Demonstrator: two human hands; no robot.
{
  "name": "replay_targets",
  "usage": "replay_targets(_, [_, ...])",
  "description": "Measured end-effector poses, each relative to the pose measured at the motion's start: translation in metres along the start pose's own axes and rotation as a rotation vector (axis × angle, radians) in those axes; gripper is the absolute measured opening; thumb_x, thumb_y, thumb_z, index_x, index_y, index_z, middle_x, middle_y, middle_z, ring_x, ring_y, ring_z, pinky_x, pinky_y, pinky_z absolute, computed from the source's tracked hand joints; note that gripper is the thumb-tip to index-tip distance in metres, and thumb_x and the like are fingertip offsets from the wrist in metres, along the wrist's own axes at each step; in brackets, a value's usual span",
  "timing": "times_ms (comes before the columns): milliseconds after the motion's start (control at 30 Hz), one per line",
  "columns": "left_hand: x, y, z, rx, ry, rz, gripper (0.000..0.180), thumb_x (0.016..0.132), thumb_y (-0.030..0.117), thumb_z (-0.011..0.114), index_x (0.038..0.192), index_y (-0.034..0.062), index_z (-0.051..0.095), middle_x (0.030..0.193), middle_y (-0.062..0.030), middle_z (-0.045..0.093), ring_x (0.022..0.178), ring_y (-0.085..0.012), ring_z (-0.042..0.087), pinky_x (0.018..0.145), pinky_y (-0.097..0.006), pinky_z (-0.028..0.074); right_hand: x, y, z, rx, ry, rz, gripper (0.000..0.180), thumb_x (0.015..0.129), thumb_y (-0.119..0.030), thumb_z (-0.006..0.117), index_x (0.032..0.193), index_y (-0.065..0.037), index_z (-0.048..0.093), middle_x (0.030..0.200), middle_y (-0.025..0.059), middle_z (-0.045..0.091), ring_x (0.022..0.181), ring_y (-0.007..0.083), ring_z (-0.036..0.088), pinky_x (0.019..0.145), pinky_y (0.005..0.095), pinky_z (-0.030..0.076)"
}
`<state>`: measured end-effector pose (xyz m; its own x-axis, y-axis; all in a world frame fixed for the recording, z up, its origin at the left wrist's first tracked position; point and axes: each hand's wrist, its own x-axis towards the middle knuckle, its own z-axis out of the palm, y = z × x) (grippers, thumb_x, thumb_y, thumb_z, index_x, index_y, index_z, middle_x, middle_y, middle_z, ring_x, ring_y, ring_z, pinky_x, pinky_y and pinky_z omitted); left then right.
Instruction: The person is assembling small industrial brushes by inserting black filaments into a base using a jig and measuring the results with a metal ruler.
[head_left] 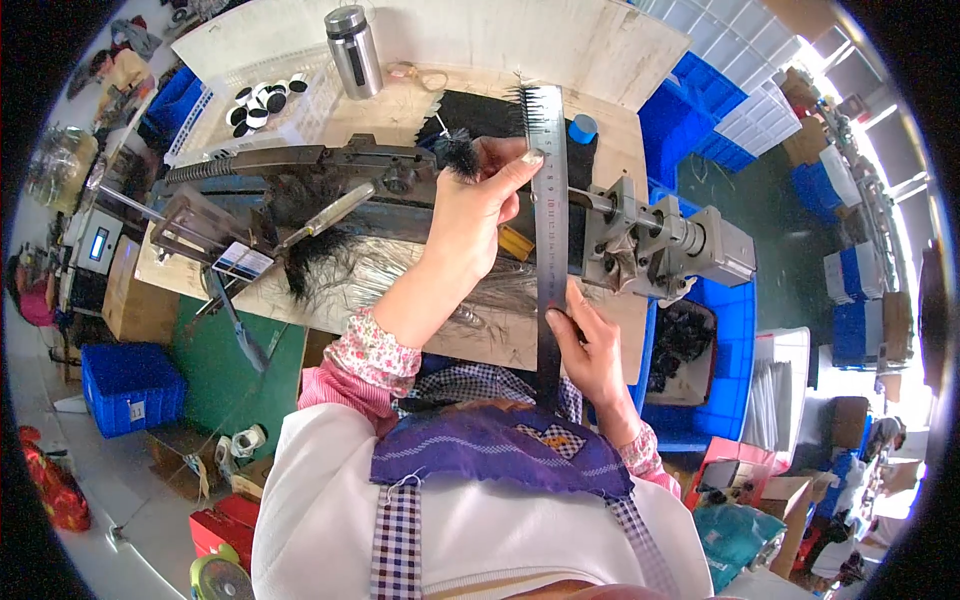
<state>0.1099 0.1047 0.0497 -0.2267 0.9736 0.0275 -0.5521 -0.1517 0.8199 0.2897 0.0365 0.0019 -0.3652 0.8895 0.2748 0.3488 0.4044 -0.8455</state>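
A long steel ruler [548, 215] stands nearly upright in the picture, its lower end reaching my apron. My left hand [485, 195] is closed, its thumb pressed on the upper part of the ruler. A round black bristle tuft [459, 153] with a thin white stem sits at this hand's fingers; whether they grip it is hidden. Dark bristles [528, 103] stick out along the ruler's far left edge. Lower down, my right hand [592, 345] pinches the ruler between thumb and fingers. Just beyond the ruler lies a black cloth [480, 113] on the wooden worktable [400, 325].
A metal machine bed [350, 170] crosses the table, with a motor unit [680, 238] at right. Loose black bristles [310, 260] lie near it. Behind are a steel flask [353, 55], a white basket [205, 135] of round parts and a blue cap [582, 128]. Blue crates [130, 385] flank the table.
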Motion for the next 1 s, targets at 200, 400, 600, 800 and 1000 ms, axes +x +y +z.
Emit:
replay_targets(200, [0.000,-0.003,0.002,0.026,0.009,0.013,0.016,0.078,0.008,0.070,0.089,0.0012,0.061,0.075,0.0020,0.055,0.054,-0.0018,0.038,0.043,-0.017,0.026,-0.003,0.008,-0.001,0.009,-0.006,-0.007,0.043,0.084,-0.002,0.058,0.125,0.003,0.048,0.098,0.0236,0.062,0.092,0.0305,0.064,0.077,0.0321,0.048])
replay_targets(400, [0.003,-0.005,0.000,0.007,0.003,0.007,0.016,0.077,0.009,0.070,0.089,0.0025,0.061,0.074,0.0024,0.055,0.054,-0.0017,0.039,0.044,-0.017,0.027,0.001,0.009,0.000,0.040,-0.006,0.005,0.042,0.084,-0.002,0.058,0.124,0.005,0.048,0.100,0.0238,0.062,0.093,0.0273,0.064,0.079,0.0311,0.048])
replay_targets(600, [0.002,-0.005,0.000,0.021,0.005,0.001,0.014,0.077,0.009,0.069,0.088,0.0038,0.061,0.073,0.0031,0.056,0.052,-0.0014,0.039,0.045,-0.016,0.028,0.001,0.011,-0.001,0.022,-0.003,-0.018,0.042,0.083,-0.001,0.059,0.124,0.003,0.049,0.098,0.0219,0.063,0.093,0.0262,0.064,0.078,0.0308,0.048])
replay_targets(800, [-0.009,0.004,0.002,-0.012,-0.034,0.020,0.013,0.079,0.007,0.068,0.089,0.0036,0.060,0.073,0.0028,0.055,0.053,-0.0014,0.039,0.044,-0.016,0.028,-0.004,0.013,-0.001,0.018,-0.030,-0.003,0.045,0.081,-0.001,0.060,0.125,-0.001,0.050,0.088,0.0185,0.064,0.079,0.0275,0.064,0.071,0.0326,0.049])
replay_targets(1000, [-0.017,0.013,0.004,-0.057,-0.037,-0.011,0.012,0.080,0.005,0.066,0.090,0.0031,0.059,0.075,0.0024,0.054,0.054,-0.0023,0.039,0.046,-0.016,0.028,-0.004,0.010,0.001,0.022,-0.014,-0.057,0.046,0.081,-0.001,0.060,0.126,-0.003,0.050,0.088,0.0187,0.063,0.078,0.0296,0.064,0.070,0.0323,0.049])
